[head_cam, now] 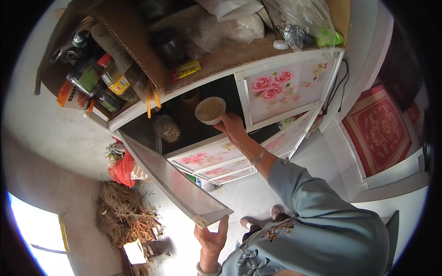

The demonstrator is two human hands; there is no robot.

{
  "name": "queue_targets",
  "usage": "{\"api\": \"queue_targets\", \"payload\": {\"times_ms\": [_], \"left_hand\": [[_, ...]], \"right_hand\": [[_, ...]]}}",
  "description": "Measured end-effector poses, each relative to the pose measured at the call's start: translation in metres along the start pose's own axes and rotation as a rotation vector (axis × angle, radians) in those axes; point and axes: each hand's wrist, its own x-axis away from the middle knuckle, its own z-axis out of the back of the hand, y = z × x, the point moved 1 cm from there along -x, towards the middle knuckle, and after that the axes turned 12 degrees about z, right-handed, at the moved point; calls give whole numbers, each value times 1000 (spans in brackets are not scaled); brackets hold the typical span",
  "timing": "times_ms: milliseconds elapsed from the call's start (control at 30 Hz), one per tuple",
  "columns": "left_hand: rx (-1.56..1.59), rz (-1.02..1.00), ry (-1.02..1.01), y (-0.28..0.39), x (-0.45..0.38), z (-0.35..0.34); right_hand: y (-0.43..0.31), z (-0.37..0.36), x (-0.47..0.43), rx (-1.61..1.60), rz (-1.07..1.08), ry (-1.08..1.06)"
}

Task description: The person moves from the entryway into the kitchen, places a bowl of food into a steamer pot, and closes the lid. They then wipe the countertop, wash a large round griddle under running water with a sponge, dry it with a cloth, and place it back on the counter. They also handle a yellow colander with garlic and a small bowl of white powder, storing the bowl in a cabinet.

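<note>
My right hand (232, 127) grips the rim of a white bowl (210, 110) at the mouth of a dark cabinet compartment (221, 88). Something pale lies inside the bowl; I cannot tell what. With thumb and fingers, my left hand (211, 238) holds the free corner of the swung-out cabinet door (179, 186), a white-framed panel. Left of the bowl, a clear jar (166, 128) with pale pieces in it stands in the compartment. Behind the bowl a reddish-brown container (191, 100) is partly hidden. The compartment's depth is too dark to make out.
On the cabinet top, a cardboard box (127, 45) holds bottles (117, 82) and packets. Plastic bags (304, 20) lie at the right. A rose-printed door (276, 86) adjoins the compartment. Brushwood (127, 210) and a red mesh bag (121, 169) are on the floor. A red mat (380, 131) lies right.
</note>
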Motion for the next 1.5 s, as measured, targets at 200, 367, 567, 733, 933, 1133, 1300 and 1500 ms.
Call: {"api": "queue_targets", "payload": {"times_ms": [200,367,567,733,933,1133,1300,1500], "left_hand": [[25,-30,-78,4,-13,-1],[-12,-107,-151,5,-24,-6],[39,-115,-177,14,-35,-25],[72,-148,-176,23,-50,-55],[153,-202,-153,27,-86,-118],[167,-182,-53,34,-157,-193],[187,-143,43,34,-188,-220],[105,-142,78,34,-197,-223]], "right_hand": [[27,-4,-56,275,116,73],[24,-1,-71,258,90,49],[18,6,-78,332,48,66],[-38,19,-2,1006,350,-540],[-125,62,72,1040,607,-97],[-131,71,48,998,716,-214],[-129,79,41,913,655,-249],[-128,81,35,898,690,-249]]}}
